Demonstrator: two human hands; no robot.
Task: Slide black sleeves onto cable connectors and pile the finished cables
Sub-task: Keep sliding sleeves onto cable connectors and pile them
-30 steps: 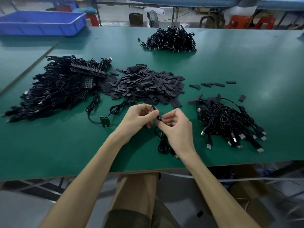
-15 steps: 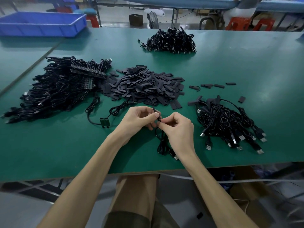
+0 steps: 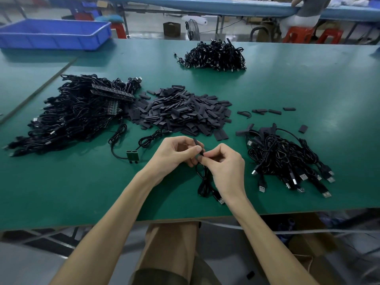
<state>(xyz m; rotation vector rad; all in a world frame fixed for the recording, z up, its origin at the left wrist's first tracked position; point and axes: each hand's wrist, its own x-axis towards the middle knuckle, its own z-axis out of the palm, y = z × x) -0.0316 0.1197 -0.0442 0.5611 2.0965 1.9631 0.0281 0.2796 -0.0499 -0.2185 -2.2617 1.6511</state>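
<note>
Your left hand [image 3: 174, 153] pinches a black sleeve [image 3: 195, 141] between thumb and fingers, above the worktop [image 3: 82, 192] near its front edge. Your right hand [image 3: 226, 167] pinches the cable [image 3: 203, 185] end right against it; the rest droops onto the worktop. Just beyond, the sleeve heap [image 3: 181, 114]; to your right, the cable pile [image 3: 287, 157], plugs showing.

Cable [image 3: 203, 186] end hidden between the pinching fingertips of left hand [image 3: 174, 153] and right hand [image 3: 224, 167]. Cannot tell how far the sleeve [image 3: 195, 141] sits on it. Cable coil partly behind right wrist. Blue bin [image 3: 51, 33] cut by left edge. Seated person [image 3: 304, 11] at far bench cut off by top edge.
</note>
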